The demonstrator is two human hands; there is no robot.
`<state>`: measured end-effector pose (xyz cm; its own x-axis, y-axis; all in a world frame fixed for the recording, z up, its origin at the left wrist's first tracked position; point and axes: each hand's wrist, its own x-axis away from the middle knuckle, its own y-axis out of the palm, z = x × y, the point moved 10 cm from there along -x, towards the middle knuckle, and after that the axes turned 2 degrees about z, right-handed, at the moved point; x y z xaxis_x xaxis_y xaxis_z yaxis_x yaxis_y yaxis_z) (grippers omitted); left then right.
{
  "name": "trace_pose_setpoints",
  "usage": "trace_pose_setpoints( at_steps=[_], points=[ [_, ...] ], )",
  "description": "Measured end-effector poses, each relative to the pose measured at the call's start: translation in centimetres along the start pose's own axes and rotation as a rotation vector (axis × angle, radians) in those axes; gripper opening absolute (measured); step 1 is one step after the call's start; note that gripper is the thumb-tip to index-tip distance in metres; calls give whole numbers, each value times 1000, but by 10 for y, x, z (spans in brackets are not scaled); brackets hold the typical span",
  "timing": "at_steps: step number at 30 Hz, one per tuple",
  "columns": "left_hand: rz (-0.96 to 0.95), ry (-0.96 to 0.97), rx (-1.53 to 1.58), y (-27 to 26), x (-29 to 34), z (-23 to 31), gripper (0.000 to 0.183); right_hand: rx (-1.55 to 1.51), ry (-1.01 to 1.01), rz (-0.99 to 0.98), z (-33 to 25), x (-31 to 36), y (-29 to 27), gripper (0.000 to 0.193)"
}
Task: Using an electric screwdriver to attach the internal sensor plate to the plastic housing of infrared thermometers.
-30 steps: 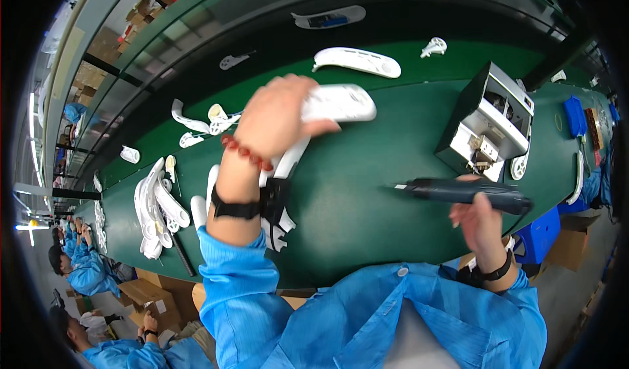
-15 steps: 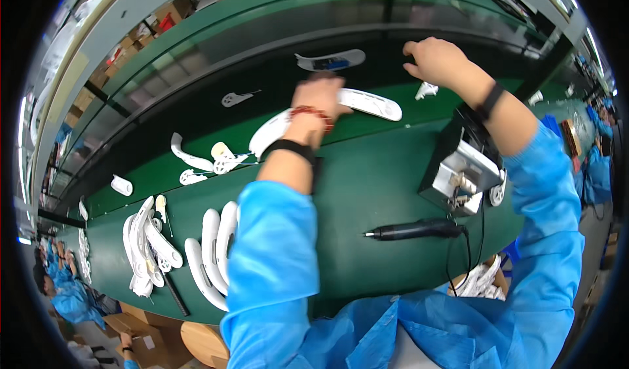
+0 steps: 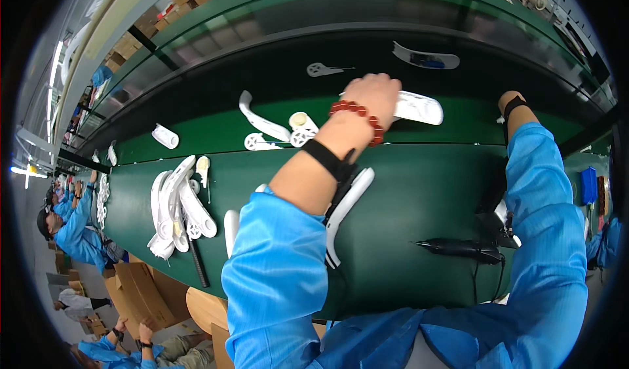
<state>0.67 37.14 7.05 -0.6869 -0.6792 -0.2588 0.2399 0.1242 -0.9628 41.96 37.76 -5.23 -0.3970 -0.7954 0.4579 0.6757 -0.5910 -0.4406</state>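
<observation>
Head view, left hand: over 1 end of a white casing on the far green strip; its fingers are hidden, so I cannot tell whether it grasps.
Right hand: stretched over the same strip; fingers unseen, grip cannot be told.
Screwdriver: black, lying on the table, tip leftward.
Curved part: white, beside the left forearm.
Pile: white parts, table's left.
</observation>
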Motion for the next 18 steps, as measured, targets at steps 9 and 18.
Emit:
trace_pose_setpoints(
  at_steps=[9,18],
  points=[
    [-283,-151,279,50,32,-36,58,-893,-168,26,-22,46,-111,30],
    [-257,-268,245,66,2,6,32,-767,-53,1101,-6,-29,-173,39]
  ],
)
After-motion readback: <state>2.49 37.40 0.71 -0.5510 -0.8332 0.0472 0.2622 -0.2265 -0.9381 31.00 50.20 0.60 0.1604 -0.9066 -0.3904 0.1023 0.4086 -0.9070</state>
